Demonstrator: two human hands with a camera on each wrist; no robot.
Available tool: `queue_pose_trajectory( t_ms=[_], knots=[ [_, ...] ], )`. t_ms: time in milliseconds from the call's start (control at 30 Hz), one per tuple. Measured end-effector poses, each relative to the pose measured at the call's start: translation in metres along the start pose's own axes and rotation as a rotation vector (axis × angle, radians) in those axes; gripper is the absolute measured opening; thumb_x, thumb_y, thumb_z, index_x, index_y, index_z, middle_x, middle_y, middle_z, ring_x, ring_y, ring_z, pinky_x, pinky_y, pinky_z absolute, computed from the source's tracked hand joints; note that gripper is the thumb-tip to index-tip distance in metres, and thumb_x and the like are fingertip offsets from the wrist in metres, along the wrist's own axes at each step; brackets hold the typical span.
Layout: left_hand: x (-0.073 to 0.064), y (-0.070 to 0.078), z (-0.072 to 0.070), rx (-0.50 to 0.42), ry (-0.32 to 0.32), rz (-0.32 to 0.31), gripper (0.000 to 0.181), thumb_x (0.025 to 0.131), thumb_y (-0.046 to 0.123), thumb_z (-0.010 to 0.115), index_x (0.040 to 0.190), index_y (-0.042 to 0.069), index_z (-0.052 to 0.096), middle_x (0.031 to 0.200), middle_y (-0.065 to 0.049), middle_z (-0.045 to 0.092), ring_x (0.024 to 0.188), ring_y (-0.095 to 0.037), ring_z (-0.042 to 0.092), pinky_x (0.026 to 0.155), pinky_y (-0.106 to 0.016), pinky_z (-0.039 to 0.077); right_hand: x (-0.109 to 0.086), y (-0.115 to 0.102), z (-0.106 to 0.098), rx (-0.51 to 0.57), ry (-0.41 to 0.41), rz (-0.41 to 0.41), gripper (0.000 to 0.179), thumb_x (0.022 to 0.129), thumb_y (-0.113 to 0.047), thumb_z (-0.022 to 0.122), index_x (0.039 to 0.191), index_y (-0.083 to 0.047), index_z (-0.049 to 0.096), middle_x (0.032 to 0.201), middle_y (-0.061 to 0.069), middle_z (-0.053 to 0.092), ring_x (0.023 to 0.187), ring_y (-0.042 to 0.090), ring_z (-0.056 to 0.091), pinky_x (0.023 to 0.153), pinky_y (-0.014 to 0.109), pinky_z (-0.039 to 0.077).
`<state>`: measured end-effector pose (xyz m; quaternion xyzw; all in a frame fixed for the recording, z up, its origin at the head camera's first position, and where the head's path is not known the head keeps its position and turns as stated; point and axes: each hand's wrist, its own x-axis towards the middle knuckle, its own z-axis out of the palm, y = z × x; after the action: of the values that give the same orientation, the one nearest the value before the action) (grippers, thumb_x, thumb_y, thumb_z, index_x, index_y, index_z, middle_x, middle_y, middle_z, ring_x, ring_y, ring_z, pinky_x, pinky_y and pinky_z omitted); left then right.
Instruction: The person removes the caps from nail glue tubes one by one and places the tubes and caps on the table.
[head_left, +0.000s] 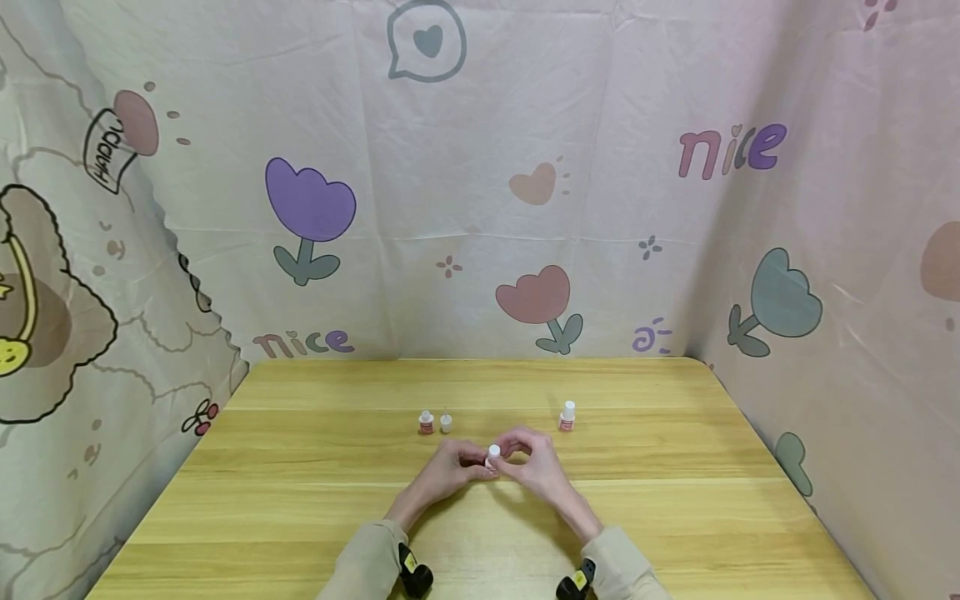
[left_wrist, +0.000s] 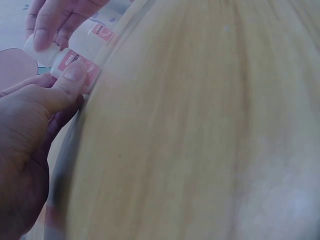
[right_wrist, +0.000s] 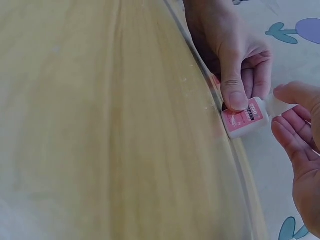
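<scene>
Near the middle of the table, my left hand [head_left: 450,468] holds a small white glue bottle [right_wrist: 245,120] with a pink label, its thumb lying across the label. From the other side my right hand [head_left: 534,463] pinches the bottle's white cap [left_wrist: 40,51] between thumb and fingertips. The cap sits at the neck; whether it is screwed tight I cannot tell. Beyond the left hand stands an open bottle [head_left: 426,423] of the same kind, and beside it a separate white cap [head_left: 446,424] with a thin stem pointing up.
A third bottle [head_left: 567,417], capped and upright, stands farther back on the right. The wooden table [head_left: 300,467] ends against a printed cloth backdrop [head_left: 465,292] behind, with more cloth along both sides.
</scene>
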<state>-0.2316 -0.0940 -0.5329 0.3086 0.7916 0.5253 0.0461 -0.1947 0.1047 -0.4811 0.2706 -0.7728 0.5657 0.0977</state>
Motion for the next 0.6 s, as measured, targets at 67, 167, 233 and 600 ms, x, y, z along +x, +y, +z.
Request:
queue_pose_trajectory(
  t_ms=[67, 167, 233, 600],
  knots=[
    [0.0000, 0.0005, -0.0001, 0.002, -0.001, -0.008, 0.018, 0.085, 0.013, 0.078, 0.103, 0.009, 0.079, 0.098, -0.008, 0.079, 0.086, -0.004, 0.070, 0.081, -0.020, 0.056, -0.0001, -0.0001, -0.0001, 0.005, -0.009, -0.006, 0.017, 0.080, 0.011, 0.076, 0.096, 0.010, 0.068, 0.092, 0.025, 0.071, 0.080, 0.033, 0.068, 0.080, 0.047, 0.060],
    [0.0000, 0.0009, -0.0001, 0.006, -0.002, -0.014, 0.019, 0.085, 0.013, 0.078, 0.104, 0.009, 0.078, 0.099, -0.008, 0.079, 0.086, -0.004, 0.070, 0.081, -0.020, 0.056, -0.0003, -0.0010, -0.0005, 0.009, -0.022, -0.004, 0.019, 0.079, 0.013, 0.075, 0.097, 0.011, 0.068, 0.094, 0.026, 0.071, 0.083, 0.035, 0.068, 0.083, 0.047, 0.060],
    [0.0000, 0.0010, -0.0002, 0.006, -0.003, -0.014, 0.019, 0.085, 0.013, 0.078, 0.104, 0.009, 0.078, 0.099, -0.008, 0.079, 0.087, -0.004, 0.070, 0.082, -0.020, 0.056, -0.0003, -0.0019, -0.0007, 0.008, -0.026, 0.003, 0.020, 0.079, 0.013, 0.075, 0.098, 0.011, 0.068, 0.096, 0.025, 0.071, 0.084, 0.036, 0.068, 0.084, 0.047, 0.060],
    [-0.0007, 0.0009, -0.0010, -0.009, -0.006, 0.002, 0.017, 0.086, 0.014, 0.078, 0.103, 0.009, 0.079, 0.098, -0.008, 0.079, 0.088, -0.009, 0.072, 0.081, -0.021, 0.056, -0.0004, -0.0032, -0.0016, 0.001, 0.000, 0.035, 0.017, 0.081, 0.009, 0.076, 0.095, 0.010, 0.068, 0.089, 0.026, 0.071, 0.079, 0.042, 0.066, 0.078, 0.050, 0.059]
  ],
)
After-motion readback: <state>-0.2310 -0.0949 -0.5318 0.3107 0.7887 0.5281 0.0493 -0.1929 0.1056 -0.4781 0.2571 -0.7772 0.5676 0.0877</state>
